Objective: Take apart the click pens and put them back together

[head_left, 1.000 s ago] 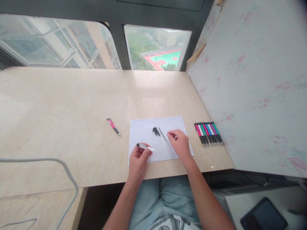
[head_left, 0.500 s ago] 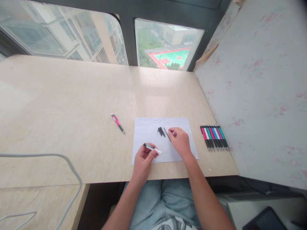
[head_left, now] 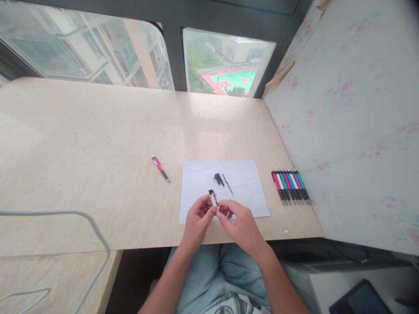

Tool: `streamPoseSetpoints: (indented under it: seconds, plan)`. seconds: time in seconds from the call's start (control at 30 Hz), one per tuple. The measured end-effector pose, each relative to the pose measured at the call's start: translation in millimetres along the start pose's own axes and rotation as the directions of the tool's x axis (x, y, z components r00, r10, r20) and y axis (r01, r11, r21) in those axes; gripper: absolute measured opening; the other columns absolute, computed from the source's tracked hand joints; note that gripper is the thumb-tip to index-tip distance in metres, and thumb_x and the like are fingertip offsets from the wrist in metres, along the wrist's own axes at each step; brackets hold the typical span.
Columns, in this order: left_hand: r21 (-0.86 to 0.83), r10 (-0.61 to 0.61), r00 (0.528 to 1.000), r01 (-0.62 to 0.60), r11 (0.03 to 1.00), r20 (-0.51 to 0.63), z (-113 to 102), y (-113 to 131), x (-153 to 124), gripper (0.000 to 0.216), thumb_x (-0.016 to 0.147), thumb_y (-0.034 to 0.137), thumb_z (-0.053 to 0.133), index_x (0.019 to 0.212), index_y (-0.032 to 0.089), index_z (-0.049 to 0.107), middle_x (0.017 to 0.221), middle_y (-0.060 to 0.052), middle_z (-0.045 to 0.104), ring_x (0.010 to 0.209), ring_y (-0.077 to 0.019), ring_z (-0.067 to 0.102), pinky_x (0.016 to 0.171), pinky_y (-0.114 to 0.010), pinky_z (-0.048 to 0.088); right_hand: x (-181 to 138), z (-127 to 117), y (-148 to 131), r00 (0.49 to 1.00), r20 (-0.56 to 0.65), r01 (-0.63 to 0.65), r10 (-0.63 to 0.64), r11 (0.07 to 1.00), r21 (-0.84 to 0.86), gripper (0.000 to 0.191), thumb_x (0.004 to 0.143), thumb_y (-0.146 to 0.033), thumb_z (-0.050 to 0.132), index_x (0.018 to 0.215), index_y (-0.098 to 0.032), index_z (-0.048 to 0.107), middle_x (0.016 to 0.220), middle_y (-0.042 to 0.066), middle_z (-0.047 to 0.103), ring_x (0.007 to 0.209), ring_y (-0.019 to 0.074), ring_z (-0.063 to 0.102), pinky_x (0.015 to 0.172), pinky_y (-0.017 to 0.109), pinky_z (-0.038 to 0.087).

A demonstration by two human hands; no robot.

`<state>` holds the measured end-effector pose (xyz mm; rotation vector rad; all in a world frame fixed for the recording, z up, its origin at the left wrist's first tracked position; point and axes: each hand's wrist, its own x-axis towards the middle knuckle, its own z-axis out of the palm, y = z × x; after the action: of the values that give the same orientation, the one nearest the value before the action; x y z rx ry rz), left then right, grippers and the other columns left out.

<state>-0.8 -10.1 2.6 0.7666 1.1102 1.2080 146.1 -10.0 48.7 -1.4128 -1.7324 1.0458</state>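
Note:
My left hand [head_left: 199, 216] and my right hand [head_left: 238, 220] meet over the near edge of a white sheet of paper [head_left: 244, 185]. Both pinch a pen barrel [head_left: 213, 196], which has a black end pointing away from me. On the paper beyond my fingers lie small black pen parts [head_left: 218, 179] and a thin dark refill [head_left: 228, 184]. Neither hand touches them.
A pink and black pen [head_left: 160, 168] lies alone on the beige table [head_left: 98, 144], left of the paper. A row of several coloured pens [head_left: 290, 186] sits at the right by the flowered wall panel. A white cable [head_left: 94, 235] loops at the near left. A dark tablet [head_left: 358, 298] lies at the lower right.
My right hand has drawn back from the loose parts on the paper and joined my left hand on the pen barrel. The barrel has turned from crosswise to pointing away.

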Motion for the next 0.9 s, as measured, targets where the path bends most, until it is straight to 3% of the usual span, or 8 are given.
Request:
streamPoseSetpoints:
  seconds: [0.27, 0.4, 0.5, 0.63, 0.9]
  plan:
    - [0.112, 0.031, 0.999, -0.035, 0.993, 0.042, 4.0, 3.4, -1.3, 0.027, 0.078, 0.034, 0.074, 0.100, 0.018, 0.067, 0.083, -0.003, 0.067, 0.079, -0.0176, 0.062, 0.075, -0.030, 0.050, -3.1, -2.5, 12.7, 0.997, -0.073, 0.016, -0.024, 0.994, -0.108, 0.016, 0.086, -0.020, 0.056, 0.097, -0.019, 0.067, 0.084, 0.004, 0.069, 0.071, 0.0169, 0.062, 0.069, 0.030, 0.051]
    - [0.145, 0.036, 0.998, -0.043, 0.989, 0.049, 5.4, 6.9, -2.9, 0.025, 0.082, 0.034, 0.071, 0.101, 0.018, 0.067, 0.083, -0.004, 0.068, 0.074, -0.0155, 0.061, 0.073, -0.029, 0.050, 3.7, -16.1, 35.4, 0.957, -0.283, -0.097, 0.062, 0.989, -0.111, 0.017, 0.085, -0.023, 0.055, 0.093, -0.018, 0.068, 0.086, 0.006, 0.070, 0.073, 0.0182, 0.064, 0.062, 0.028, 0.050]
    - [0.157, 0.040, 0.998, -0.046, 0.987, 0.043, 5.4, 7.2, -3.2, 0.023, 0.083, 0.035, 0.070, 0.099, 0.018, 0.067, 0.081, -0.002, 0.068, 0.071, -0.0141, 0.060, 0.071, -0.028, 0.049, 13.9, -28.1, 50.9, 0.920, -0.388, -0.137, 0.046, 0.968, -0.210, 0.016, 0.083, -0.026, 0.056, 0.089, -0.018, 0.070, 0.086, 0.007, 0.070, 0.077, 0.0202, 0.064, 0.063, 0.029, 0.049]
    - [0.171, 0.038, 0.999, -0.044, 0.984, 0.039, 4.0, 5.6, -2.6, 0.023, 0.083, 0.036, 0.070, 0.098, 0.018, 0.068, 0.081, -0.003, 0.068, 0.070, -0.0142, 0.060, 0.069, -0.027, 0.049, 27.6, -32.7, 60.7, 0.915, -0.402, -0.162, 0.034, 0.944, -0.288, 0.019, 0.084, -0.028, 0.057, 0.088, -0.017, 0.072, 0.084, 0.007, 0.071, 0.075, 0.0201, 0.063, 0.071, 0.033, 0.049]
    - [0.182, 0.035, 0.998, -0.044, 0.982, 0.050, 1.9, 3.2, -2.5, 0.022, 0.086, 0.035, 0.067, 0.100, 0.018, 0.067, 0.082, -0.004, 0.069, 0.073, -0.0148, 0.060, 0.068, -0.027, 0.048, 41.6, -15.7, 62.7, 0.929, -0.365, -0.232, 0.063, 0.869, -0.438, 0.022, 0.087, -0.025, 0.053, 0.094, -0.017, 0.072, 0.084, 0.009, 0.071, 0.080, 0.0228, 0.062, 0.077, 0.035, 0.046]
